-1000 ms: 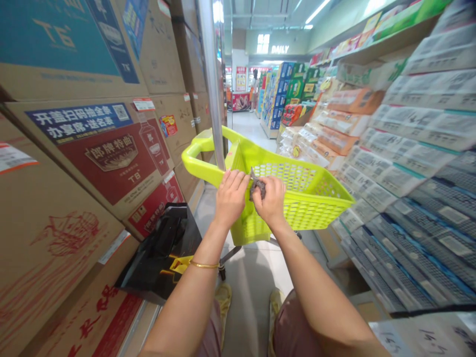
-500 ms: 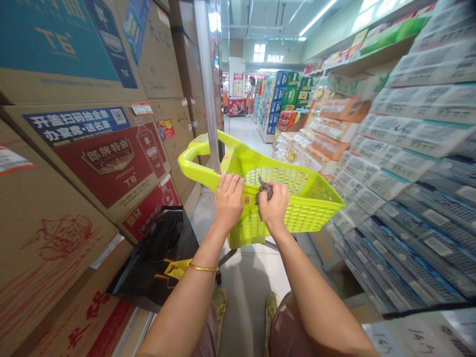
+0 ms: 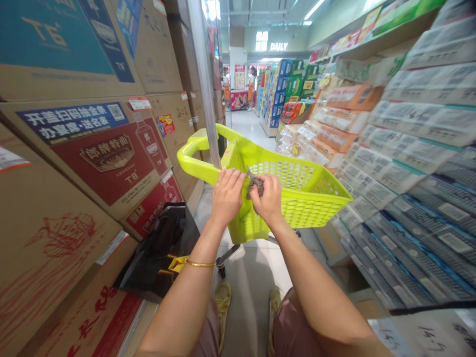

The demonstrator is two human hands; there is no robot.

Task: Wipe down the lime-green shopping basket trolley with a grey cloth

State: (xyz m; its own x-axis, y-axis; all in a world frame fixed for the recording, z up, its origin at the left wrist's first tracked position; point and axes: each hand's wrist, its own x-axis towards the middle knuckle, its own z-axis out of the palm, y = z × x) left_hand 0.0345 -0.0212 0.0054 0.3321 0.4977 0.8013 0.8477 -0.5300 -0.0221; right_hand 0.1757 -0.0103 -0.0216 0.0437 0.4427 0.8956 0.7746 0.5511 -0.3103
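A lime-green shopping cart [image 3: 305, 209] with a perforated basket stands sideways in front of me, its looped handle to the left. My left hand [image 3: 227, 194] grips the near rim by the base of the handle, fingers bent over the edge. Bunched in my right hand [image 3: 270, 197] is a grey cloth [image 3: 256, 186], pressed on the same rim just right of my left hand. The fingertips of the right hand are partly hidden behind the cloth and rim.
Stacked cartons [image 3: 111, 163] wall off the left side, with a black bag [image 3: 156, 253] at their foot. A metal post [image 3: 204, 79] rises beside the cart's handle. Packaged goods [image 3: 405, 148] are piled along the right. Two people stand far down the aisle.
The cloth in my right hand slid right along the rim, then came back left toward my left hand. My left hand has kept its place on the rim.
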